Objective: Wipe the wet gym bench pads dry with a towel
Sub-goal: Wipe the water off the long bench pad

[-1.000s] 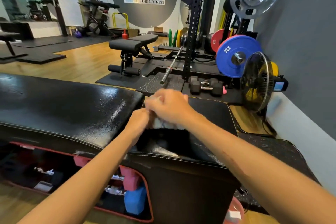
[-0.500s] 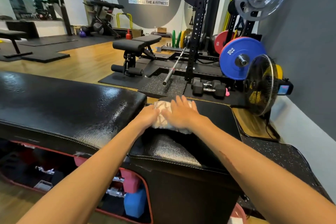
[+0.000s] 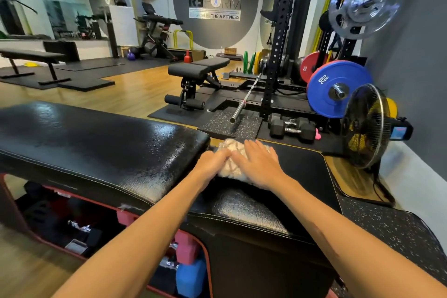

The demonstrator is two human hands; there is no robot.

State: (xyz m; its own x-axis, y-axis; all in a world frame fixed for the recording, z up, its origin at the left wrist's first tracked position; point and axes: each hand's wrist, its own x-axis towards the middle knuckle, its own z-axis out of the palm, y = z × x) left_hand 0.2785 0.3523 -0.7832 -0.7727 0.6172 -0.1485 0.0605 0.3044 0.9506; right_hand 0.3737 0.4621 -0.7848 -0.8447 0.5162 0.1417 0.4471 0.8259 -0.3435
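Note:
A long black bench pad [image 3: 96, 143] stretches across the left, glistening with wet speckles near its right end. A shorter black pad [image 3: 300, 172] adjoins it on the right, shiny at its near edge. A cream patterned towel [image 3: 232, 172] lies bunched on the short pad by the gap between the pads. My right hand [image 3: 258, 164] presses flat on the towel, fingers spread. My left hand [image 3: 212, 164] grips the towel's left edge with curled fingers.
Under the bench sit small dumbbells and a blue block [image 3: 191, 278]. Beyond are a barbell [image 3: 244, 101], hex dumbbells [image 3: 292, 129], a blue 20 kg plate [image 3: 336, 89], a floor fan [image 3: 365, 126], a rack [image 3: 275, 51] and another bench [image 3: 198, 70].
A second ago both hands held the bunched towel raised over the gap. They have set it down on the short pad, and my right hand has flattened on it.

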